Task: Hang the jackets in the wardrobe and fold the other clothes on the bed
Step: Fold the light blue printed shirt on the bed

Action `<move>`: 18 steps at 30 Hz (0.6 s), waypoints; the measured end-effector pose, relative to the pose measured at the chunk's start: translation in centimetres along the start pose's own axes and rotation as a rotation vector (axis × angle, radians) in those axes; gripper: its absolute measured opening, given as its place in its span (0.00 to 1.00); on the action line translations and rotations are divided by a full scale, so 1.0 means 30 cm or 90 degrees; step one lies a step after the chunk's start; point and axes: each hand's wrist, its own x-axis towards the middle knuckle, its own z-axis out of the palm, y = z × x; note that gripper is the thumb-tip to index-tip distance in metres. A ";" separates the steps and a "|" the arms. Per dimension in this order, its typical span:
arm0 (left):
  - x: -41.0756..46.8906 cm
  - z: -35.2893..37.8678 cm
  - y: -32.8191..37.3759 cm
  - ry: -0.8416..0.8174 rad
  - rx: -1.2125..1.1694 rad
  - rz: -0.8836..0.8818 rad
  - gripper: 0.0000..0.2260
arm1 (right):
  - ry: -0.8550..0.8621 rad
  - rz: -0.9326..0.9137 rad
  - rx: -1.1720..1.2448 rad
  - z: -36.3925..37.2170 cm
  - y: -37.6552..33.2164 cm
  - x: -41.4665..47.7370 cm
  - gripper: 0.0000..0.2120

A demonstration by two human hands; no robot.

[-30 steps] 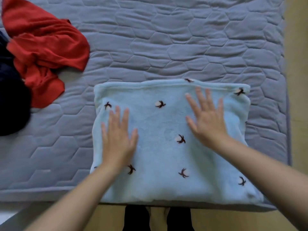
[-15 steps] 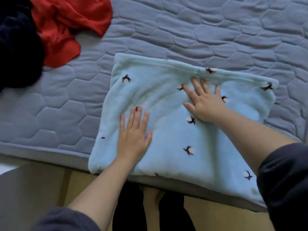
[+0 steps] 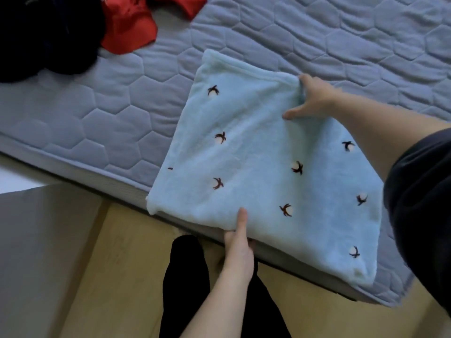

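**Quilted grey mattress [image 3: 317, 32], near edge: folded light-blue fleece garment [image 3: 256, 147]**

Risk I judge: uneven lifting lets the layers slide apart or floorward. Left hand [image 3: 238, 250] pinches the overhanging near hem, thumb on top, fingers tucked under. Right hand [image 3: 314, 98] clamps the far edge, fingers curled beneath.

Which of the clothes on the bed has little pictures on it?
The light blue fleece piece, held by the left hand and right hand. The red garment and the dark garment, farther left, look plain.
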 end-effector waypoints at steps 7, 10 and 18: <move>0.010 0.031 -0.005 -0.023 0.007 -0.061 0.30 | -0.091 0.050 0.055 -0.033 0.057 -0.001 0.62; -0.016 0.009 0.019 -0.064 0.055 -0.045 0.30 | -0.111 0.049 0.030 -0.048 0.050 0.007 0.55; -0.038 0.023 0.062 -0.087 0.089 -0.017 0.26 | -0.006 -0.014 0.080 -0.137 0.027 -0.056 0.15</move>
